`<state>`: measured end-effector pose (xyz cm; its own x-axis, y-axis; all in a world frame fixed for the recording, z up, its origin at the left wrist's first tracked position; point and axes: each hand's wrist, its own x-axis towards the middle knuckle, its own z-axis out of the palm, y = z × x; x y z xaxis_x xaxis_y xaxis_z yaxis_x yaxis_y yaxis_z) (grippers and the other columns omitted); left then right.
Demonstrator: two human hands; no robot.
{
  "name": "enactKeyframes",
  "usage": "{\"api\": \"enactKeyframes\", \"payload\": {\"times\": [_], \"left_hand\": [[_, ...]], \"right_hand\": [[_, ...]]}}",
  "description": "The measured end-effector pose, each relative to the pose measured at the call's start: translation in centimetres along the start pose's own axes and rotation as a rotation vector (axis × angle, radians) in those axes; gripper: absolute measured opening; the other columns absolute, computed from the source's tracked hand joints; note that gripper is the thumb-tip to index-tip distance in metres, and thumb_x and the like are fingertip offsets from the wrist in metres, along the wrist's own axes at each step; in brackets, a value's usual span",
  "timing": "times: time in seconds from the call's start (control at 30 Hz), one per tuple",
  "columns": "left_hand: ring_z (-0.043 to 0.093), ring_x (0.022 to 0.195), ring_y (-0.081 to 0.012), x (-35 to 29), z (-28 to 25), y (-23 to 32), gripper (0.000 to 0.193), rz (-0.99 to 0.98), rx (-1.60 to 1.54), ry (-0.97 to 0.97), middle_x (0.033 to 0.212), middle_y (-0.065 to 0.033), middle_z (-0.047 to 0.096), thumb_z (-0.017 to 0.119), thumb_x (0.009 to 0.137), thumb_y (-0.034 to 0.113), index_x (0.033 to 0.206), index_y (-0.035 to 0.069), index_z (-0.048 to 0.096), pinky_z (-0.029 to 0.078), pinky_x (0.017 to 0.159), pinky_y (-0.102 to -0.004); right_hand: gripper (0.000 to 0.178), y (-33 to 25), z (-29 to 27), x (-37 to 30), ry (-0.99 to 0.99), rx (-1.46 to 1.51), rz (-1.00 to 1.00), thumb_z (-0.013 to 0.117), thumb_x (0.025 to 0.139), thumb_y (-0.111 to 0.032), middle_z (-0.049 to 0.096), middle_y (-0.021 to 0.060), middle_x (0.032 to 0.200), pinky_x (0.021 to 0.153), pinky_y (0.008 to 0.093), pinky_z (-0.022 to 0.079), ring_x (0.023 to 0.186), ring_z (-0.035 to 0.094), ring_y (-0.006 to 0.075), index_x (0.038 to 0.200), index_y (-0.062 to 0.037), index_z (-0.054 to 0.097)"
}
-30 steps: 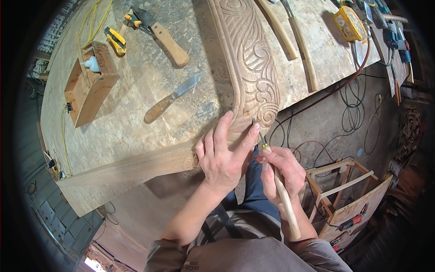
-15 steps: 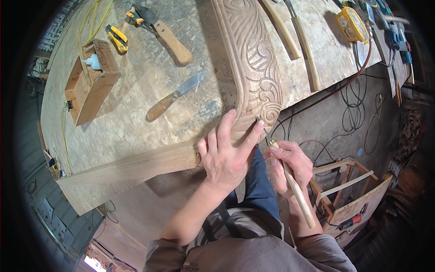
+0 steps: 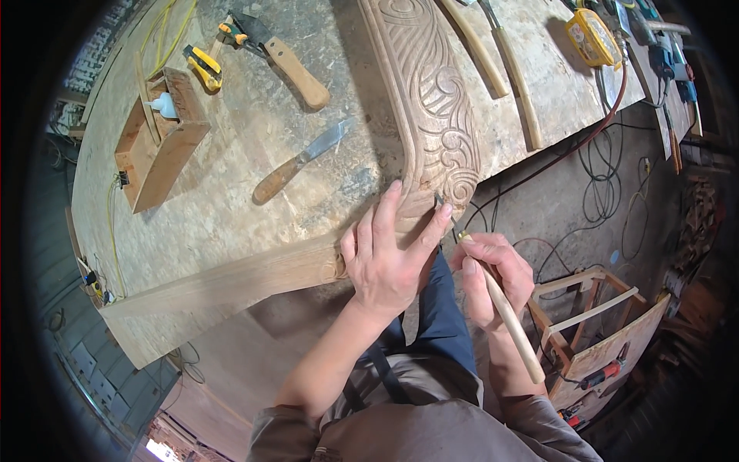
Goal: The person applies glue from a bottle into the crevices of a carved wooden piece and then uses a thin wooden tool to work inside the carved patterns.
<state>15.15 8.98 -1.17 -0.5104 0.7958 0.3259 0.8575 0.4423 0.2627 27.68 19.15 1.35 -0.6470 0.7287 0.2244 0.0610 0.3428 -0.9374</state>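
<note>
My left hand [image 3: 389, 258] lies with its fingers spread over the corner of a carved wooden piece [image 3: 440, 100]. The tip of one finger rests against the thin metal blade of a carving chisel. In my right hand [image 3: 504, 279] is that chisel's long pale wooden handle [image 3: 514, 335], gripped near its brass-coloured collar. The blade slants up to the left and meets the wood near a spiral scroll at the corner. Its cutting edge is partly hidden by my fingertip. Swirling grooves cover the upright arm of the piece, while its plain arm [image 3: 231, 281] runs left along the bench edge.
On the worn bench [image 3: 231, 231] lie a putty knife [image 3: 304, 160], a wooden-handled blade [image 3: 296, 73], yellow-handled cutters [image 3: 204, 68] and an open wooden box [image 3: 165, 146]. Two long-handled chisels [image 3: 517, 85] and a yellow lamp [image 3: 594, 38] are at right. A wooden frame [image 3: 593, 323] and cables stand below.
My right hand and the chisel handle have shifted slightly right, with the handle's end swinging right. My left hand stays on the wood. The whole view has moved a little.
</note>
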Motion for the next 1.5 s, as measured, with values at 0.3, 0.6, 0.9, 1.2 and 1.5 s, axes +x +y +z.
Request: {"api": "enactKeyframes", "payload": {"times": [0.3,0.6,0.9,1.2,1.5], "left_hand": [[0.061,0.116,-0.0258,-0.1,0.0,0.0,0.043,-0.017,-0.004,-0.013,0.142,-0.0124,0.06,0.059,0.099,0.03,0.14,0.045,0.064,0.039,0.096,-0.0383],[0.055,0.121,-0.0313,0.1,-0.5,-0.1,0.059,0.001,-0.03,-0.088,0.149,-0.0162,0.052,0.074,0.081,0.026,0.139,0.037,0.068,0.037,0.098,-0.0432],[0.055,0.12,-0.0326,0.0,0.1,-0.3,0.061,0.02,-0.036,-0.068,0.152,-0.0165,0.049,0.072,0.086,0.027,0.145,0.039,0.063,0.038,0.099,-0.0461],[0.054,0.12,-0.0325,0.6,-0.5,0.5,0.074,-0.033,-0.012,-0.138,0.148,-0.0147,0.05,0.08,0.075,0.025,0.144,0.045,0.062,0.038,0.1,-0.0469],[0.054,0.121,-0.0335,0.2,0.0,0.0,0.072,0.01,-0.001,-0.056,0.15,-0.0162,0.05,0.08,0.074,0.024,0.141,0.044,0.064,0.038,0.102,-0.046]], "right_hand": [[0.011,-0.4,-0.2,0.5,-0.012,0.066,0.079,0.065,0.088,0.003,0.071,0.0155,0.087,0.067,0.0316,0.055,0.074,0.069,0.0241,0.099,0.0046,0.067],[0.012,0.5,0.6,-0.4,0.027,0.034,0.0,0.065,0.088,0.006,0.071,0.0184,0.09,0.067,0.0312,0.056,0.076,0.069,0.0235,0.099,0.0056,0.068],[0.009,0.2,0.1,0.0,0.05,0.186,0.142,0.065,0.093,0.001,0.072,0.0153,0.094,0.071,0.0302,0.055,0.078,0.068,0.0189,0.101,0.0055,0.068],[0.012,3.7,-2.2,1.0,-0.064,0.367,0.11,0.063,0.097,-0.004,0.071,0.0168,0.098,0.072,0.0309,0.055,0.08,0.068,0.0192,0.103,0.0046,0.069],[0.016,2.0,0.2,-1.2,0.138,0.536,0.244,0.063,0.099,-0.003,0.071,0.0149,0.103,0.077,0.0329,0.055,0.086,0.067,0.0196,0.11,0.0058,0.069]]}}
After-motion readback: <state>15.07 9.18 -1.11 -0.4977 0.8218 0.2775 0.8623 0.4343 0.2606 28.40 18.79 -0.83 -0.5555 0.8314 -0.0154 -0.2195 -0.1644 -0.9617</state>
